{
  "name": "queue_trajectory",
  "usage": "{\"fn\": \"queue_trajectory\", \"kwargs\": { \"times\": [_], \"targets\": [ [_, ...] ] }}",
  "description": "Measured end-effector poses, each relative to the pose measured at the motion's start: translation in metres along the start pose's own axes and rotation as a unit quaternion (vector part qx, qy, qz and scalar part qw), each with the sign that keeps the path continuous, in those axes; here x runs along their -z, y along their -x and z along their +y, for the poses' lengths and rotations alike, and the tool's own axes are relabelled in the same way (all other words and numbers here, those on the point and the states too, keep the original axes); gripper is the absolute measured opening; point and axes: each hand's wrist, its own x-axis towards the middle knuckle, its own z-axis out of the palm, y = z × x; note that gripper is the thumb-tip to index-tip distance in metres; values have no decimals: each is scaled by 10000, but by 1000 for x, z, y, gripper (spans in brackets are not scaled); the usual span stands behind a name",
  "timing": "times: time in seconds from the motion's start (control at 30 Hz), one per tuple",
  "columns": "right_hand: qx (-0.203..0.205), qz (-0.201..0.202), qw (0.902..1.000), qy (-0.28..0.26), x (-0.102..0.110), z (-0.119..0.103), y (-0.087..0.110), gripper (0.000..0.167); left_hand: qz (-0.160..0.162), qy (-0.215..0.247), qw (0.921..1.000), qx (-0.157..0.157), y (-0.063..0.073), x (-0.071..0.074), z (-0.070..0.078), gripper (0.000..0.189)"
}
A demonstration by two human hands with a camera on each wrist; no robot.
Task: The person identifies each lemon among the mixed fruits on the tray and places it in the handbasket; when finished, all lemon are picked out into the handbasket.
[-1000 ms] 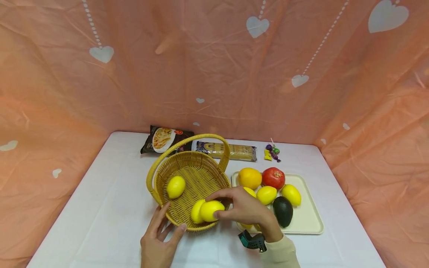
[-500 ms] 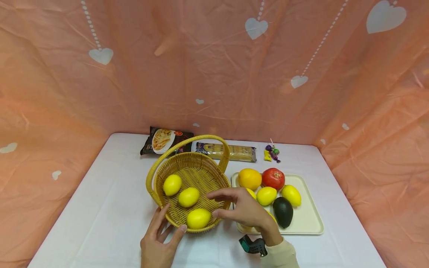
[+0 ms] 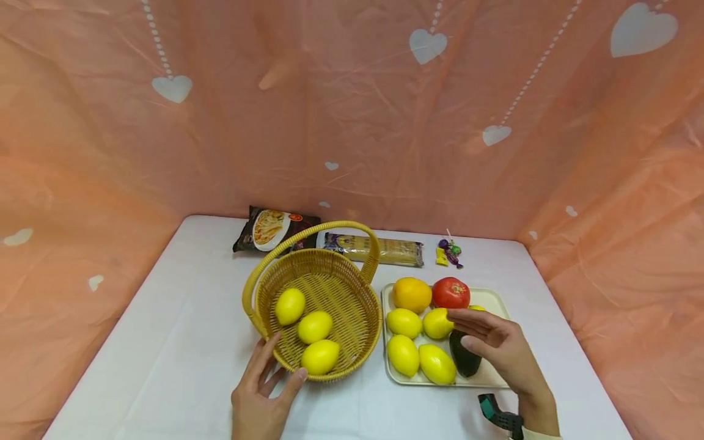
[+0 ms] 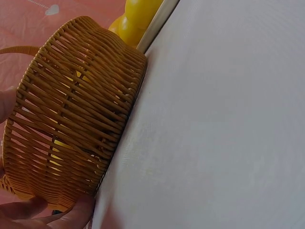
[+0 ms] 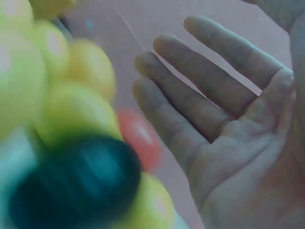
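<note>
At the near left side of the woven basket (image 3: 360,360), my left hand (image 3: 261,391) steadies it, with thumb and fingers spread around the rim and outer wall. Inside the basket lie three lemons, one at the left (image 3: 289,306), one in the middle and one by the near rim. My right hand (image 3: 503,351) hovers over the right part of the cream tray (image 3: 497,299), fingers extended and nothing held. Beneath it is a dark avocado (image 3: 464,354), partly covered. The tray also bears several lemons (image 3: 437,363), an orange-yellow fruit (image 3: 411,294) and a red pomegranate (image 3: 451,293).
Behind the basket lie a black food packet (image 3: 269,229) and a clear pack of noodles (image 3: 379,249). A few wrapped candies (image 3: 450,252) sit at the back right. The basket's tall handle (image 3: 313,229) arches over its far side. Pink curtains surround the white table.
My right hand released a lemon into the basket, then moved right over the tray. The lemons in the basket shifted apart. My left hand stays at the basket.
</note>
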Motion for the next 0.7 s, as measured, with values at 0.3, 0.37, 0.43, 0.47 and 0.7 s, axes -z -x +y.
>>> {"fn": "queue_trajectory", "kwargs": {
  "times": [0.3, 0.37, 0.43, 0.47, 0.7],
  "targets": [
    [-548, 1463, 9876, 155, 50, 9, 37, 41, -53, -98, 9997, 223, 0, 2, 3, 81],
    [-831, 1602, 9826, 438, 52, 14, 37, 42, -65, -97, 9997, 220, 0, 2, 3, 82],
    [-1204, 1713, 9744, 823, 53, 18, 34, 46, -70, -87, 9997, 213, 0, 2, 3, 82],
    [-1395, 1739, 9692, 1047, 52, 21, 32, 49, -71, -82, 9997, 208, 0, 2, 3, 82],
    [-2247, 1597, 9421, 1909, 46, 40, 14, 65, -21, -59, 9999, 139, 1, 1, 1, 81]
  ]
}}
